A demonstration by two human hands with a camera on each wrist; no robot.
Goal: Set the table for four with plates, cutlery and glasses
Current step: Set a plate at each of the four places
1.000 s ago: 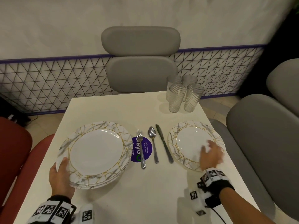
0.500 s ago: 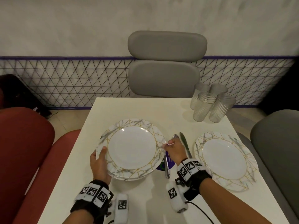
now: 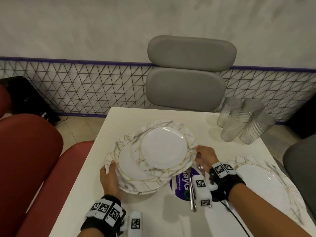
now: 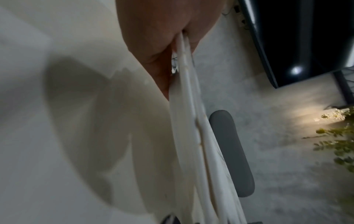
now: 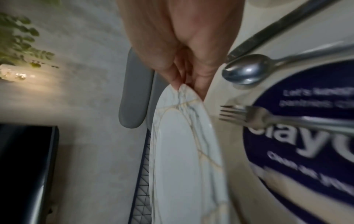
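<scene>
A stack of marble-patterned plates (image 3: 135, 177) sits at the table's near left, and my left hand (image 3: 110, 168) grips its left rim (image 4: 184, 78). My right hand (image 3: 198, 151) pinches the right rim of the top plate (image 3: 164, 147), which is raised and shifted far-right off the stack; the right wrist view shows the pinching fingers (image 5: 178, 81) on that plate (image 5: 182, 151). Another plate (image 3: 263, 190) lies at the near right. A fork (image 3: 192, 194), spoon (image 5: 247, 71) and knife (image 5: 277, 30) lie between the plates. Several clear glasses (image 3: 242, 122) stand at the far right corner.
A round purple sticker (image 3: 181, 185) lies under the fork. A grey chair (image 3: 186, 76) stands at the far side, a red seat (image 3: 34, 159) on the left and a grey seat (image 3: 301, 161) on the right. The white table (image 3: 153, 117) is bare at its far left.
My right hand left the right plate, crossed to the stack's right rim, and has lifted the top plate up and away. The left hand stays on the stack's left rim.
</scene>
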